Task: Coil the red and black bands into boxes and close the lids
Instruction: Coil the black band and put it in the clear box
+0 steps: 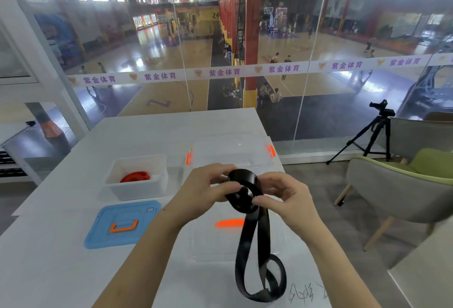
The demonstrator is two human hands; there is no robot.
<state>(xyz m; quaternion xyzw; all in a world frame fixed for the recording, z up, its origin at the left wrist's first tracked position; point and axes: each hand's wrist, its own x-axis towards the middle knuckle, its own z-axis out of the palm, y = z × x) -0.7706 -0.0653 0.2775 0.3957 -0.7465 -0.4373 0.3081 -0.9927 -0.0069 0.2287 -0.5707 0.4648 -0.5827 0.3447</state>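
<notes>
two hands hold the half-coiled black band above the table.
the band's loose tail hangs in a loop toward the near table edge, in front of a clear lid. above, the left hand pinches the coil between thumb and fingers; the right hand pinches the strap at the coil's lower edge with thumb and forefinger, other fingers curled. left lies a blue lid; behind it a white box holds the coiled red band. farthest stands a clear box.
</notes>
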